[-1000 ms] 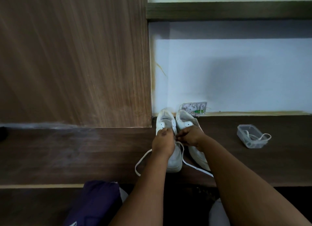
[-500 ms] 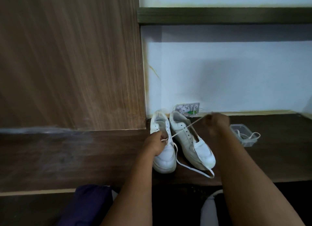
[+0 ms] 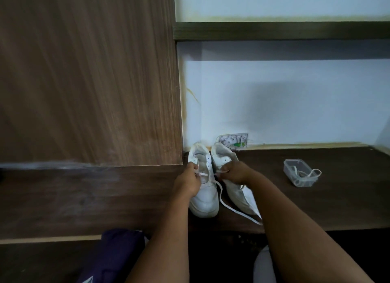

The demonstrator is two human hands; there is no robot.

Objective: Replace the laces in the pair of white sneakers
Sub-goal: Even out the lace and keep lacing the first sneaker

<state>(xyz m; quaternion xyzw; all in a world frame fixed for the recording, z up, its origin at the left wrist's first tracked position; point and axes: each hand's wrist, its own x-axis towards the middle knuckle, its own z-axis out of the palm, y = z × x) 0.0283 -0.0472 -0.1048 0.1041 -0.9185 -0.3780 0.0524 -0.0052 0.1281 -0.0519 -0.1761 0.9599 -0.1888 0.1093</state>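
Two white sneakers stand side by side on the dark wooden desk, heels toward the wall. My left hand grips the eyelet edge of the left sneaker. My right hand pinches the white lace beside that sneaker's eyelets and lies over the right sneaker. The lace's loose length trails down between the shoes toward the desk's front edge. One lace crossing shows on the left sneaker's tongue.
A clear plastic box with a white lace spilling over its rim sits at the right of the desk. A wall socket is behind the shoes. A tall wooden panel stands left. A purple cloth lies below.
My right hand, which had pulled the lace out taut to the upper right, has come back to the eyelets. The lace is slack again. My left hand stays on the left sneaker.
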